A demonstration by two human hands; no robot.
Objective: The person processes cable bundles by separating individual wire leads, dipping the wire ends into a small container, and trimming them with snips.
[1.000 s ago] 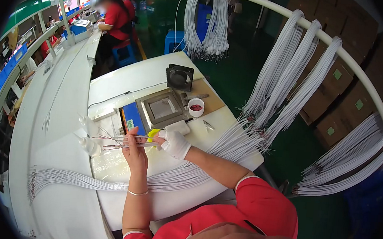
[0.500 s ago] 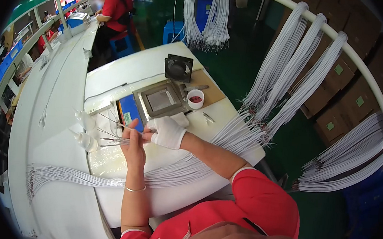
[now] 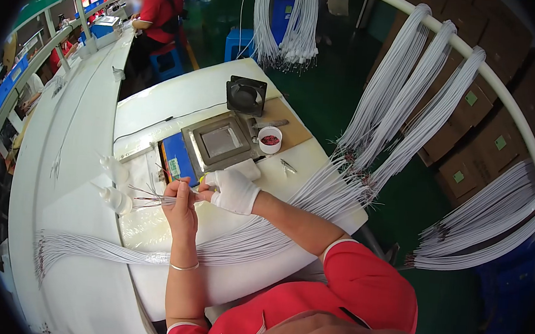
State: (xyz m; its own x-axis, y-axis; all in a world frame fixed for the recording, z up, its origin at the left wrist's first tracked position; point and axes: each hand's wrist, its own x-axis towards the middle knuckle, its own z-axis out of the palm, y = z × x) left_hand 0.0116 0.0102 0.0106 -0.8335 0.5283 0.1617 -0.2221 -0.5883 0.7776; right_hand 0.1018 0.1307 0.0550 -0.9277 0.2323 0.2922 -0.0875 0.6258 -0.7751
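My left hand is closed around a small bunch of thin wires, whose bare, splayed ends stick out to the left. Against its fingertips, my right hand, in a white fingerless glove, pinches at the same wires; the exact grip is partly hidden. A small yellow-green bit shows by the right fingertips, too small to name. Below both hands a long bundle of white cables crosses the table. Just beyond them lies a blue device beside a grey metal solder pot.
Two white squeeze bottles stand left of my hands. A white cup with reddish contents and a black fan are at the back. Cable bundles hang from a curved rail on the right. A person in red sits far left.
My left hand has turned slightly and the wire ends have drawn closer together, pointing left. My right hand stays close against it. The whole view has shifted slightly.
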